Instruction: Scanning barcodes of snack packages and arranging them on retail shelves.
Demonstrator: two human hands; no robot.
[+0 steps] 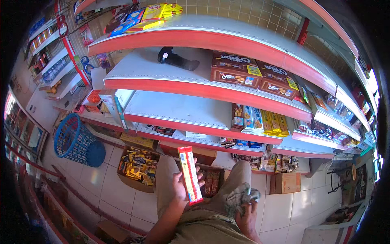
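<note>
My left hand (182,186) grips a long red and yellow snack packet (190,175), its printed back with a barcode turned up towards me. At my right knee, my right hand (246,216) has its fingers on a checkered cloth (239,198) that lies over the thigh. Between my legs stands a carton with reddish-brown packets (211,183) in it. Just left of my knee, an open cardboard box (137,186) holds many yellow and dark packets (138,166). Before me, brown, light-blue and yellow biscuit packets (271,122) stand in a row on a shelf.
White shelves with red edges (195,87) rise in tiers in front. They carry brown cream-biscuit boxes (236,71), a black object (176,59) and yellow wafer packs (155,13). A blue plastic basket (79,143) leans at the left. A closed carton (286,183) sits on the tiles at right.
</note>
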